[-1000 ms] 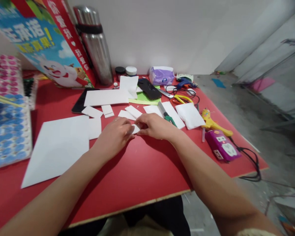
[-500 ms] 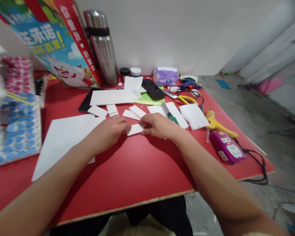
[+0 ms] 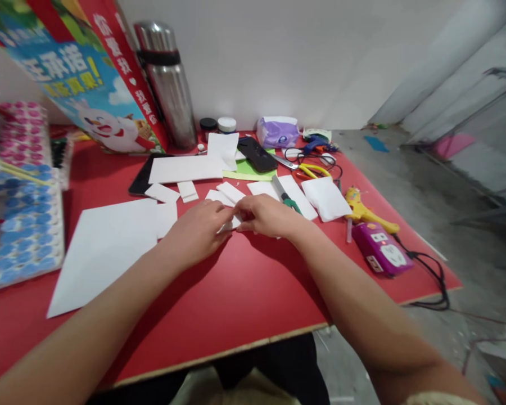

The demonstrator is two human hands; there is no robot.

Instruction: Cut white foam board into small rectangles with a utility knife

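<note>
Fingertips of my left hand (image 3: 202,228) and my right hand (image 3: 263,216) meet over a small white foam board piece (image 3: 235,224) low at the table's surface. Both hands are closed on its edges, and the fingers cover most of it. Just behind lie two white strips (image 3: 231,192), one partly over the other. More small white pieces (image 3: 162,193) are left of these. Beside my right hand a green-handled utility knife (image 3: 287,197) rests on white board (image 3: 303,202). A large white sheet (image 3: 105,242) lies left of my left forearm.
On the red table (image 3: 236,292) stand a steel thermos (image 3: 168,84) and a printed bag (image 3: 109,95). Scissors (image 3: 312,170), a phone (image 3: 257,154), a yellow glue gun (image 3: 366,212) and a purple power box (image 3: 379,250) with a cable lie rightward. Blue and pink rows (image 3: 25,225) fill the left.
My left hand has moved right along the foam board piece, so its fingertips come up to my right hand's. Less of the piece shows. The whole view has shifted slightly.
</note>
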